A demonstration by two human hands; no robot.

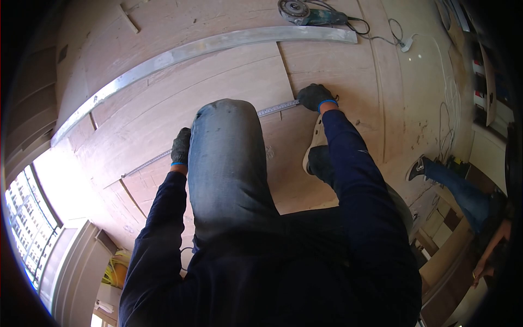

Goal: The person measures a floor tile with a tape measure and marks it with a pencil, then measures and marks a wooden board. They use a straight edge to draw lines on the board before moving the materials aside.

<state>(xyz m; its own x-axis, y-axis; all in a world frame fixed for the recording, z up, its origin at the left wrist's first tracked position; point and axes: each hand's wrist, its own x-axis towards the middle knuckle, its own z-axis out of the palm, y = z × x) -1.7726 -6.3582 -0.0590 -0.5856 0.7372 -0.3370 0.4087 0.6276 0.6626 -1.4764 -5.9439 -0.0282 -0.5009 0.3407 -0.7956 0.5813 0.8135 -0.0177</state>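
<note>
A tape measure (278, 108) has its blade drawn out across a thin wooden sheet (239, 71), passing behind my raised knee. My right hand (316, 98), in a dark glove with a blue cuff, is closed at the blade's right end; the case is hidden in the fist. My left hand (181, 147), gloved the same way, is closed around the blade left of the knee. Beyond that hand the blade runs on to its tip near the sheet's left edge. A beige clog (314, 139) on my foot stands below my right hand.
A long metal straightedge (207, 44) lies beyond the sheet. An angle grinder (310, 13) with its cord rests at the top. Loose cables (449, 109) trail on the right. Another person's leg (457, 188) is at far right. A window (31, 218) is at left.
</note>
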